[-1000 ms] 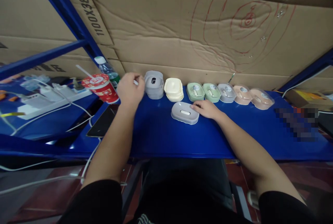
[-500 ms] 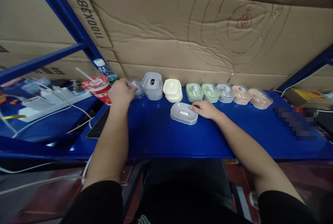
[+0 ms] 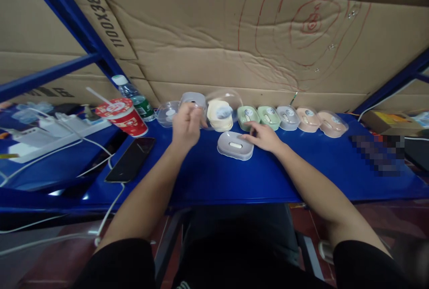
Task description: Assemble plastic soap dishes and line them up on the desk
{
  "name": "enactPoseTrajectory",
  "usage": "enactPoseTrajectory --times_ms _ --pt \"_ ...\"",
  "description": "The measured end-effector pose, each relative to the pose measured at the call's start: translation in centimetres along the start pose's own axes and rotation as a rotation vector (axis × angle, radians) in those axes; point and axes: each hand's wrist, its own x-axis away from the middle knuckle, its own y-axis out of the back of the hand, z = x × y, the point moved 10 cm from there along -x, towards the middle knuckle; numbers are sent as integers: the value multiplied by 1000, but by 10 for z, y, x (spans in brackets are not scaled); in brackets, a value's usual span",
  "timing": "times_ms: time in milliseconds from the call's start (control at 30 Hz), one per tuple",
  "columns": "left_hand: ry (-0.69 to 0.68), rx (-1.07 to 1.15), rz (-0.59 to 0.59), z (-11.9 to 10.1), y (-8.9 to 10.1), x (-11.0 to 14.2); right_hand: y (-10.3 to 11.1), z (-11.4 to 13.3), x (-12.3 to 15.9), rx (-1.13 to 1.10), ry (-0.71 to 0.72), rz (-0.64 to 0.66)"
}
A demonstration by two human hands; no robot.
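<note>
the shallow, grey, rounded-oblong plastic box sits upright on the smooth blue table in front of the person; behind it and a little left, seemingly in the air, is the clear, domed plastic lid. the left hand grips this lid by its left edge; the right hand is loosely open, thumb at the box's back right edge, though i cannot tell whether it presses there. for good handling, i would keep the lid level and pinched only at its rim, since thin plastic will likely flex, and pass it clear of whatever lies below; the right hand would do best to steady the box from the side, fingers off the rim, as so light a piece could slide. the lid is see-through, blurred, with a pale blue oval patch; the box has a small white oval bar at the middle of its top. just behind stand a stack of cream plastic boxes, partly seen through the lid, a stack of grey plastic boxes and a clear plastic cover. to the right runs a row of 5 lidded boxes: 2 green, 1 grey, 2 peach. further left are a red paper cup with a straw, a clear bottle with a green label and a black phone.
</note>
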Motion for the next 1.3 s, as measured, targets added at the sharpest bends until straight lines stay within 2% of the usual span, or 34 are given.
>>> enactPoseTrajectory --times_ms 67,167,267,400,500,633,767,967,1167,1300 --pt "20 88 122 -8 -32 9 12 4 3 -22 14 -68" --pt "102 196 309 -6 -70 17 23 11 8 9 47 -108" --pt "196 302 377 8 -88 20 25 25 11 47 149 -98" --pt "283 346 446 24 -103 23 16 43 14 116 291 -31" --pt "234 235 429 24 -100 21 10 44 13 200 268 3" --pt "56 -165 374 10 -86 19 8 39 11 279 192 33" --pt "18 -438 457 8 -89 25 -4 34 10 309 164 117" --pt "44 -593 559 19 -97 31 -14 34 10 265 175 168" --pt "52 -645 634 22 -103 34 -22 64 16 233 398 178" --pt "65 -617 625 23 -102 31 -31 68 16 264 419 197"
